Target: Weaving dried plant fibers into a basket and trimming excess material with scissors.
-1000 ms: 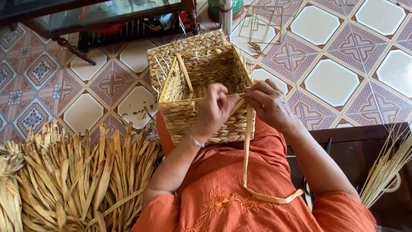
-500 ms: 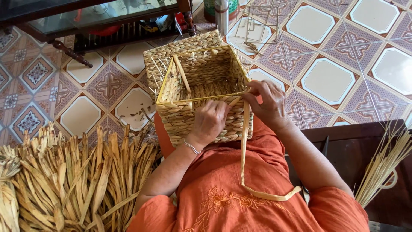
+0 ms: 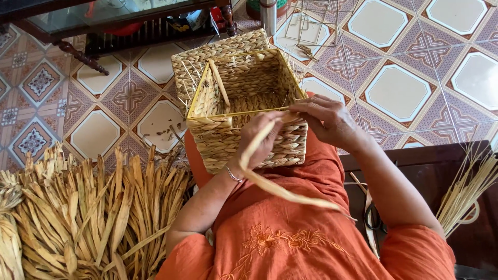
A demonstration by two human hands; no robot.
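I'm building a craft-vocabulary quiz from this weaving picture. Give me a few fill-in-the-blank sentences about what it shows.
1. The basket rests on the person's ____.
2. A loose strand curls from the left hand down over the ____ garment.
3. The right hand pinches at the basket's near ____.
4. A pile of dried leaves lies on the person's ____ side.

Missing words: lap; orange; rim; left

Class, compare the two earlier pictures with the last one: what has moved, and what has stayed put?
The dried strand, earlier hanging in a long loop, is now drawn up across the lap. The left hand holds it; the right hand stays pinching at the woven basket rim. Basket and leaf pile unchanged.
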